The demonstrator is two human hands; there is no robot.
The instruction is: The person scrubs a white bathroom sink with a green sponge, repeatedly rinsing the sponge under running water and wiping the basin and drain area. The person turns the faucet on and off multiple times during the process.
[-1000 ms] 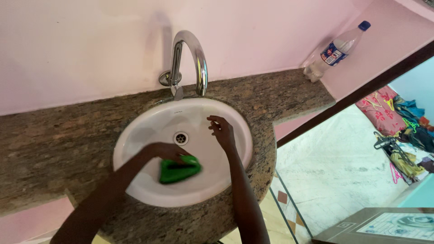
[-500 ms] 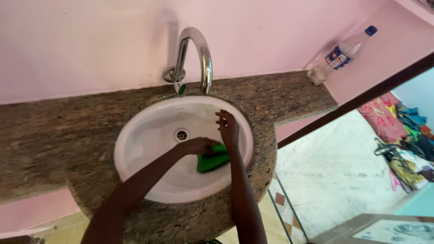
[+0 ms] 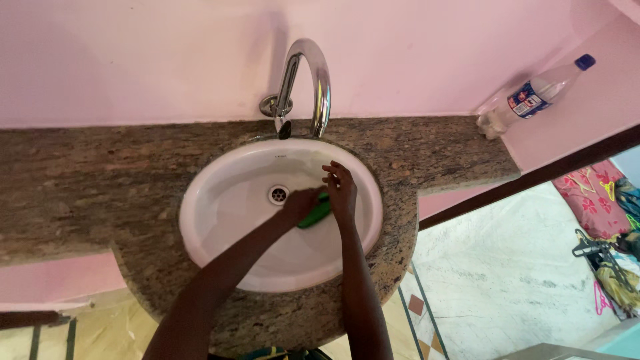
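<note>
Speckled granite desk [image 3: 80,180] rings a glossy round white basin [image 3: 227,220]. Left hand [image 3: 301,203] grips a green cloth [image 3: 316,212], mostly hidden. Right hand [image 3: 343,190] rests on it, fingers loosely spread.

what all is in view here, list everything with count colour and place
sink: 1, white, round, set in the counter
drain: 1, metal, middle of the sink
tap: 1, chrome, curved, behind the sink at the wall
counter: 1, brown speckled stone, around the sink
cloth: 1, green, inside the sink between the two hands
bottle: 1, clear with blue cap, lying on the pink ledge at right
wall: pink, behind the counter
clothes: a pile, mixed colours, on the floor at far right
floor: pale, lower right
left hand: 1, in the sink, grip on the cloth
right hand: 1, in the sink, touching the cloth
</note>
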